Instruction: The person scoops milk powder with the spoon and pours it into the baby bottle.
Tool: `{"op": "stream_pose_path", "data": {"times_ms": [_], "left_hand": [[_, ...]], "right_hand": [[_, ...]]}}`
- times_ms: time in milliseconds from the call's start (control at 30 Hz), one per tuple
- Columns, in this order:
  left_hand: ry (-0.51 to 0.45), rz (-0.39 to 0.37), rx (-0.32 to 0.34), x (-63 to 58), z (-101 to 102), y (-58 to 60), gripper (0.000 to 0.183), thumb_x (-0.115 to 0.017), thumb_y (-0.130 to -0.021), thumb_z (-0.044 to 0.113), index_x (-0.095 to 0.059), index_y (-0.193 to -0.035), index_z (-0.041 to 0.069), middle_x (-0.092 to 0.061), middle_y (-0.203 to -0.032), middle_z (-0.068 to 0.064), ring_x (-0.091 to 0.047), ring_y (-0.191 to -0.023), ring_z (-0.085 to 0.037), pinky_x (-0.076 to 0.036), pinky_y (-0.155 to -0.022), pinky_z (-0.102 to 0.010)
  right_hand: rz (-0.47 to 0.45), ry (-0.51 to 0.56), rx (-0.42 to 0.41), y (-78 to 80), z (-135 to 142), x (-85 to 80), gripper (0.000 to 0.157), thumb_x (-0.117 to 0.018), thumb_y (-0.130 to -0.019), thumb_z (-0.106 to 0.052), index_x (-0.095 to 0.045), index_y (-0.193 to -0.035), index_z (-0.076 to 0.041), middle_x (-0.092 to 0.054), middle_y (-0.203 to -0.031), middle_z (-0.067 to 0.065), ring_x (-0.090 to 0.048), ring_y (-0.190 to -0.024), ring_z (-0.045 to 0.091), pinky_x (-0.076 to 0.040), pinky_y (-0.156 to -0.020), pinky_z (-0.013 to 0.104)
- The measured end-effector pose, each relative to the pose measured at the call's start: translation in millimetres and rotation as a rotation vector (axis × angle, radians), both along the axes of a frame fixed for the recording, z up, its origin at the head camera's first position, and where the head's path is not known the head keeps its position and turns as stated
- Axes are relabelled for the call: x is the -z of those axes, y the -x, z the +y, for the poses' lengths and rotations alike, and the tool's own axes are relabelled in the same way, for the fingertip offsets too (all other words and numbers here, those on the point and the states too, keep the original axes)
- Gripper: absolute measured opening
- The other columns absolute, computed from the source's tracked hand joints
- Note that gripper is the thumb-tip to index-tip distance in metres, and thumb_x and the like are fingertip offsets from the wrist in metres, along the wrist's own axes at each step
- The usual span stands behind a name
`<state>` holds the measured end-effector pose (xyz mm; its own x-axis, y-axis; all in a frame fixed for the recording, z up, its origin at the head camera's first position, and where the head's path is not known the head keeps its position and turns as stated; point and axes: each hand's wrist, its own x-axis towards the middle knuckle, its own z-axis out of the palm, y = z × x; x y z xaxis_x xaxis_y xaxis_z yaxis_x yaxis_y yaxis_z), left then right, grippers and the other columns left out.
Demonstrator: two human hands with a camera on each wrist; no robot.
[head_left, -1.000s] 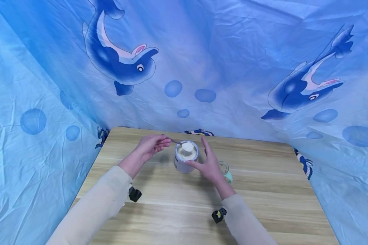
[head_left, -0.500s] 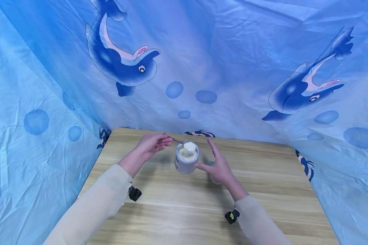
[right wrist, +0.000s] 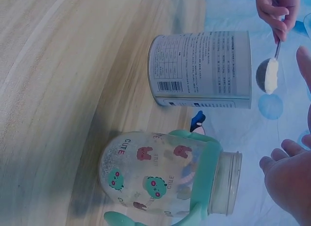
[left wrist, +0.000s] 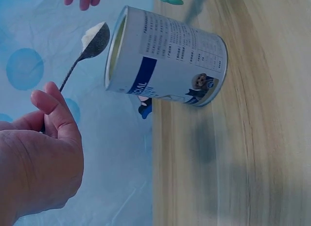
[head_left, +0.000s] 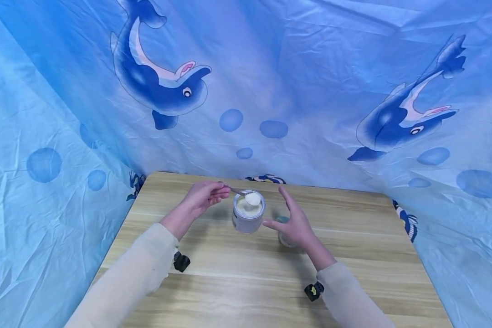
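My left hand pinches the handle of a metal spoon heaped with white powder. The spoon's bowl hangs just above the mouth of an open tin, whose inside shows pale powder. My right hand is held up to the right of the tin, thumb and fingers spread, gripping nothing. Below and beside it stands a clear bottle with a green handled collar, printed cartoon figures and an uncapped neck; in the head view the right hand partly hides it. White specks cling inside near the bottle's base.
Tin and bottle stand side by side on a wood-grain table. Blue cloth printed with dolphins hangs behind the table and along its sides. Black wrist cameras sit at both cuffs.
My right hand has moved right, from beside the tin's rim to over the bottle, which it now partly covers. The left hand and loaded spoon have barely moved.
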<state>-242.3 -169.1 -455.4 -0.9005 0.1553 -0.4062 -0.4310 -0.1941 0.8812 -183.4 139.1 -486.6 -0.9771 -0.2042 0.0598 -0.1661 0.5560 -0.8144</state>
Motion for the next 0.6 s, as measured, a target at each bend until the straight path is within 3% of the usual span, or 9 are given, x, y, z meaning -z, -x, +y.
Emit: {"op": "stream_pose_path", "data": {"times_ms": [200,433,600], "left_hand": [[0.003,0.012,-0.006,8.9,1,1.0,0.041,-0.062,-0.109,0.014,-0.056,-0.144,-0.007,-0.080,-0.102,-0.006,-0.076,-0.086,-0.011,-0.060,-0.076,-0.018],[0.007,0.019,-0.006,16.4,2,-0.2,0.038,-0.064,-0.108,0.014,-0.059,-0.141,-0.005,-0.080,-0.103,-0.006,-0.076,-0.087,-0.011,-0.061,-0.081,-0.021],[-0.016,0.022,-0.007,23.0,3,0.9,0.036,-0.063,-0.109,0.013,-0.060,-0.140,-0.004,-0.080,-0.099,-0.005,-0.076,-0.085,-0.011,-0.060,-0.074,-0.018]], "right_hand": [[0.019,0.013,-0.005,0.1,2,2.1,0.117,-0.096,-0.083,-0.033,-0.020,-0.172,-0.030,-0.027,-0.176,0.003,-0.031,-0.158,0.040,-0.031,-0.125,0.063],[0.030,0.017,-0.011,0.1,4,5.9,0.115,-0.095,-0.084,-0.028,-0.020,-0.172,-0.030,-0.027,-0.176,0.003,-0.031,-0.158,0.038,-0.031,-0.126,0.059],[0.046,0.017,-0.021,1.3,5,8.5,0.116,-0.095,-0.084,-0.028,-0.021,-0.172,-0.025,-0.028,-0.176,0.006,-0.031,-0.158,0.039,-0.032,-0.126,0.058]]}}
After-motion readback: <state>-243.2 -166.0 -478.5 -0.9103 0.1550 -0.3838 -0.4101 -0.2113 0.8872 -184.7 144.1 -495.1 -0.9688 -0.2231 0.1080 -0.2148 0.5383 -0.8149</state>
